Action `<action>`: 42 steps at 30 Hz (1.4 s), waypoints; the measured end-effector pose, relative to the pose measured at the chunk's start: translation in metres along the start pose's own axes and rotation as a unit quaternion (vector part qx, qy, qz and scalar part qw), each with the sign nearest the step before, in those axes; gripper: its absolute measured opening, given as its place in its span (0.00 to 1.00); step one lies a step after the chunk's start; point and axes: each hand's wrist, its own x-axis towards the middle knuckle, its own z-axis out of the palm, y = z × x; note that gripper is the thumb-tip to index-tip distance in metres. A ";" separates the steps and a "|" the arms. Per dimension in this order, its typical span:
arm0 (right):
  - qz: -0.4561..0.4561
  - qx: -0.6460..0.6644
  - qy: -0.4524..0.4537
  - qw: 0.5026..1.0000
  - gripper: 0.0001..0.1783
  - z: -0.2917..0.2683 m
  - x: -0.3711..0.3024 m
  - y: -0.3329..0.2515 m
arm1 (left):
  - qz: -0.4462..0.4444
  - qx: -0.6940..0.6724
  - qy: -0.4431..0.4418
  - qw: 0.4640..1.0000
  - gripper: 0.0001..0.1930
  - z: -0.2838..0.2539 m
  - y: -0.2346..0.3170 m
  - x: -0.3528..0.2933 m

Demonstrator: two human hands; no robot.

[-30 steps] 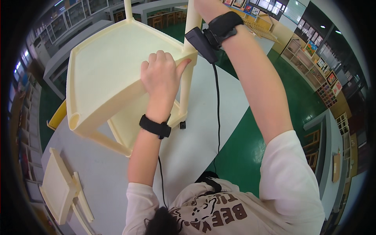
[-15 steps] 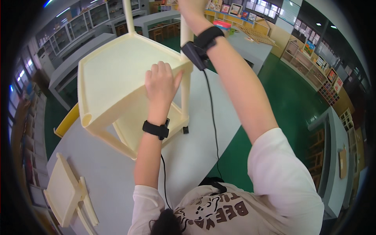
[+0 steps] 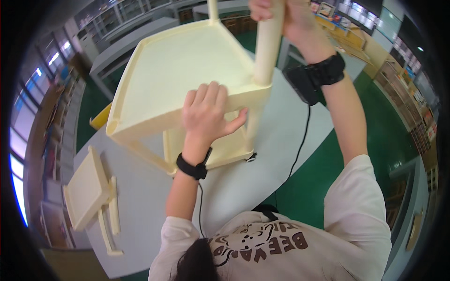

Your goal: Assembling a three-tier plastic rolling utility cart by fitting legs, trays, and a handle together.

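A cream plastic rolling cart [image 3: 192,61] stands on the grey table before me, two shelf levels and a small black caster showing. My left hand [image 3: 208,112] grips the front rim of its upper shelf, fingers over the edge and thumb below. At the shelf's near right corner a thick cream post [image 3: 269,47] rises upright. My right hand [image 3: 293,18] is wrapped round this post near the top of the picture, partly cut off by the frame edge. The near left corner has an open round socket [image 3: 112,125] with no post in it.
Loose cream parts lie at the table's left: a tray-like panel [image 3: 88,192] and thin posts [image 3: 114,206]. A black cable [image 3: 300,150] hangs from my right wrist device. A yellow chair back [image 3: 101,117] stands beyond the grey table [image 3: 225,201].
My view has shifted, so the cart sits further right and higher. More of the right hand and the post it holds now shows. The left hand stays on the shelf rim.
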 end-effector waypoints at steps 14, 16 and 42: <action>-0.034 -0.054 0.110 0.992 0.09 0.048 -0.006 0.013 | -0.045 -0.041 -0.063 0.996 0.19 -0.028 -0.017 -0.003; -0.028 -0.082 0.112 0.990 0.09 0.050 0.001 0.014 | -0.054 -0.067 -0.079 0.993 0.18 -0.031 -0.025 -0.002; -0.155 -0.759 -0.118 0.621 0.22 -0.100 0.013 -0.069 | -0.308 -0.319 -0.035 0.896 0.20 -0.086 -0.052 0.127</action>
